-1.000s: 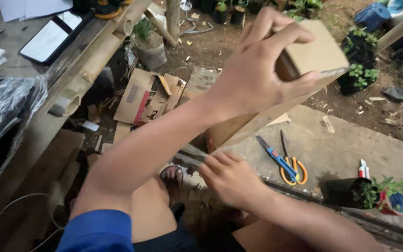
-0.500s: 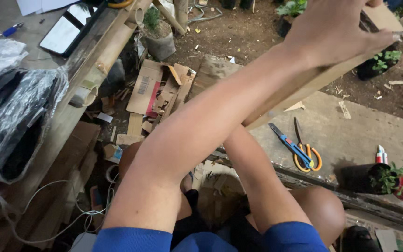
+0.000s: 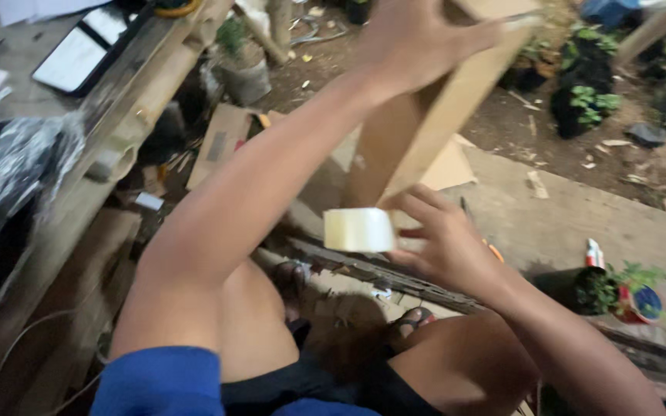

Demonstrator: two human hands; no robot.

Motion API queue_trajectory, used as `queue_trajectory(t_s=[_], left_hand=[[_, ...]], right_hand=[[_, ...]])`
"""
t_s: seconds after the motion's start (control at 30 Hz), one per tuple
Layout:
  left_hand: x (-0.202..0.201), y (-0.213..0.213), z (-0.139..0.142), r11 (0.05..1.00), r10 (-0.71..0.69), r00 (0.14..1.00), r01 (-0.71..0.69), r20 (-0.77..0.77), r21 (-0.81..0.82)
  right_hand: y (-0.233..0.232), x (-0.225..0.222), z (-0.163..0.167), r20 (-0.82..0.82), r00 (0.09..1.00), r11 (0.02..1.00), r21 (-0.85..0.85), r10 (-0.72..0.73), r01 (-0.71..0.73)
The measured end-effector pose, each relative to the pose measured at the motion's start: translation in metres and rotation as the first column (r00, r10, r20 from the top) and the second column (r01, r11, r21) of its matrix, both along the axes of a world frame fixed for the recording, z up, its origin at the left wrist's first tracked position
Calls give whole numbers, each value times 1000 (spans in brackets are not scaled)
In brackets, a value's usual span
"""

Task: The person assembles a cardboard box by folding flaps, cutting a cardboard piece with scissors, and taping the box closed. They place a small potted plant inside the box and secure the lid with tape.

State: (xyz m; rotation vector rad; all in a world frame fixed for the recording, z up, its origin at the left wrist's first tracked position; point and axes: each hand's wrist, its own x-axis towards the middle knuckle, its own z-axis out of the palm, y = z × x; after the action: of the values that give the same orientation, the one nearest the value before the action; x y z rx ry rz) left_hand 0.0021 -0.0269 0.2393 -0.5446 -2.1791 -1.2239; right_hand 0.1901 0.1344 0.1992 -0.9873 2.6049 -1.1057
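Head view: the left hand (image 3: 414,38) grips the top end of a long cardboard box (image 3: 425,123), held upright and tilted. The right hand (image 3: 441,243) grasps a pale tape roll (image 3: 360,229) against the box's lower end. A potted plant (image 3: 618,289) stands right of the box.

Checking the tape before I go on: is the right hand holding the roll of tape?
Yes, the right hand has the pale tape roll in its fingers, just below the cardboard piece.

A black-framed tablet with a white screen (image 3: 79,54) lies on the wooden bench (image 3: 129,115). Below the bench, a flattened brown cardboard package (image 3: 217,145) lies on soil.
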Motion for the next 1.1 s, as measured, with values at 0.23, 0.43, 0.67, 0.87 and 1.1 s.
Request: queue_trajectory(t_s=[0.23,0.43,0.67,0.87,1.1], left_hand=[[96,-38,20,993,-70,975,47,-209,-112],[96,-35,33,958,-255,961,237,-105,-160],[43,-45,32,730,-681,732,681,-31,57],[60,-30,18,746,-665,742,666,-88,-19],[135,-16,9,637,-752,658,740,-37,215]], right_hand=[[73,35,24,101,957,946,-153,-272,286],[109,39,3,370,920,801,-509,-128,316],[137,30,9,333,942,787,-567,-50,243],[146,15,76,61,993,543,-833,-102,107],[101,-4,112,-147,982,245,-963,-122,-114]])
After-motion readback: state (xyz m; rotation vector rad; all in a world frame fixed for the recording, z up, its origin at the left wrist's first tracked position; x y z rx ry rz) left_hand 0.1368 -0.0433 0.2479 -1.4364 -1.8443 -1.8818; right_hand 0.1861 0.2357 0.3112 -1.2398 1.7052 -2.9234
